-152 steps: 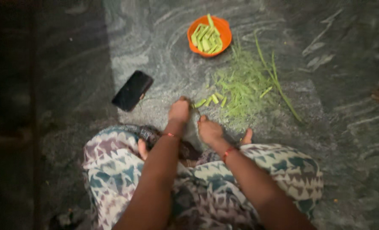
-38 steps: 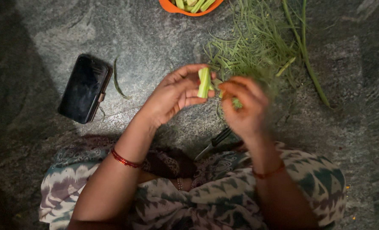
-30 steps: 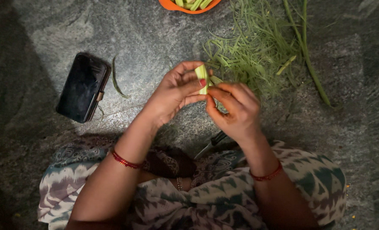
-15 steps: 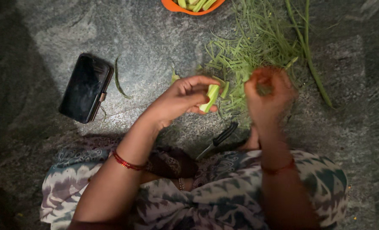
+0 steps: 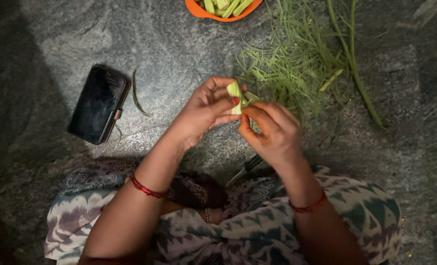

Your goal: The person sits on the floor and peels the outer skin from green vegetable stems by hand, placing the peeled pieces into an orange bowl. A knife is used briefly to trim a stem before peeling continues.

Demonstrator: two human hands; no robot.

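While a short pale-green stalk piece is pinched upright between the thumb and fingers of the left hand, its skin is being picked at by the closed fingertips of the right hand; both hands are held in the air above the stone floor, just short of the heap of green peelings.

Since the stalk piece is small and is held only by its lower part, it could be judged likely to slip or snap if the strip is pulled too hard, and it would then drop among the peelings, where it would be hard to tell apart. A strip could also tear off short, so that tough fibre is left on the piece.

A dark knife handle can be made out lying by the lap under the right wrist; a leg or hand could be caught on it. The phone lies well apart on the left, beside a stray peel, and the orange bowl of peeled pieces stands beyond the hands.
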